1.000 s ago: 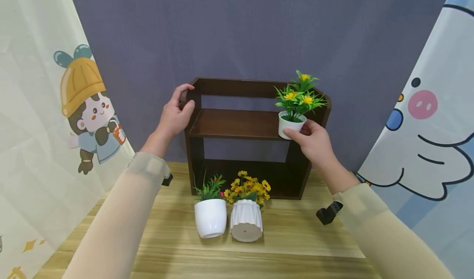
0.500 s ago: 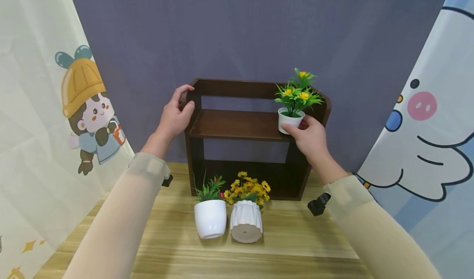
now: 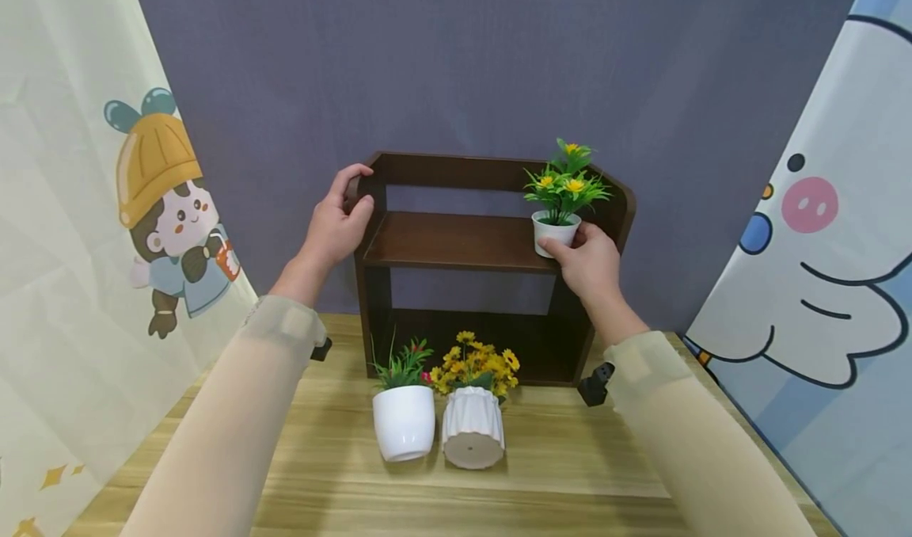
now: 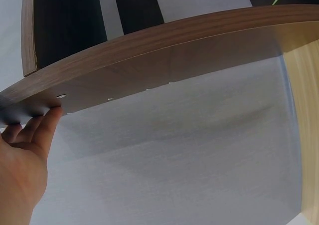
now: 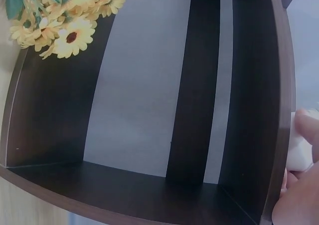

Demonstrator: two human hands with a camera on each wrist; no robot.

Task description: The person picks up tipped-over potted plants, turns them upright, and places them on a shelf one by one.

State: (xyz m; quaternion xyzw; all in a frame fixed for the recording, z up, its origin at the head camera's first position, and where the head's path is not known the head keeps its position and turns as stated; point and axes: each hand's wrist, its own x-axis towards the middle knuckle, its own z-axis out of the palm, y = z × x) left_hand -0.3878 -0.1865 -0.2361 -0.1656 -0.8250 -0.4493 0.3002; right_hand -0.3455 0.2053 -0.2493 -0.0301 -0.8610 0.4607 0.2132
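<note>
A dark brown wooden shelf unit (image 3: 456,240) stands on the table against the grey backdrop. My left hand (image 3: 335,220) grips the top of its left side panel (image 4: 149,65), fingers curled over the edge. My right hand (image 3: 587,264) holds a small white pot with green leaves and yellow flowers (image 3: 556,228), which sits at the right end of the upper shelf. The right wrist view looks into the shelf's lower compartment (image 5: 149,110), with my fingertips (image 5: 304,125) and a bit of the white pot at the right edge.
Two more potted plants stand on the wooden table (image 3: 570,474) in front of the shelf: a smooth white pot with green leaves (image 3: 404,420) and a ribbed white pot with yellow daisies (image 3: 473,434). Cartoon-printed curtains hang at left (image 3: 107,204) and right (image 3: 819,244).
My right hand moved the small flower pot inward and set it further onto the upper shelf's right end. The left hand kept its hold on the side panel.
</note>
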